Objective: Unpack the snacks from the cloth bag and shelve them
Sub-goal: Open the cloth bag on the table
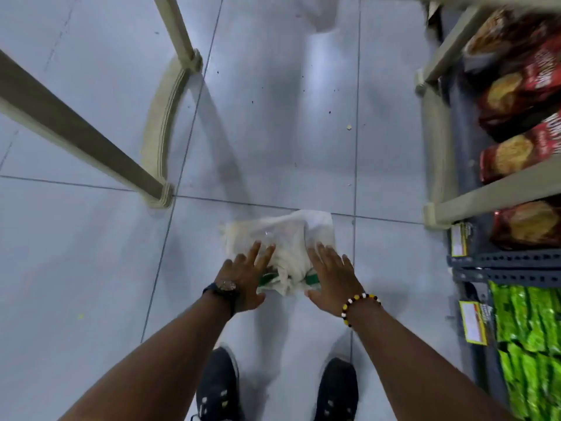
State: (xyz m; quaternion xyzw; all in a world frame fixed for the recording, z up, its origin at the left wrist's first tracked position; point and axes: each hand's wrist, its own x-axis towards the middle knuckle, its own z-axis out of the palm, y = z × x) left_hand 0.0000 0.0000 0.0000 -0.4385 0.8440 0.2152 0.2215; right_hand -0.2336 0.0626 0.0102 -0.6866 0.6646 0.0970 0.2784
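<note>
Tiled floor [273, 117] beside snack shelf [498, 189]: cloth bag [285, 238] lying crumpled, my left hand [246, 278] and right hand [331, 275] over its near end, fingers [257, 249] spread, gripping nothing; best opened wide before reaching in.

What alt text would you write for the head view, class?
A person's left hand and right hand, both open, reach down to a white cloth bag on a grey tiled floor; shelves of snack packets stand at right.
</note>
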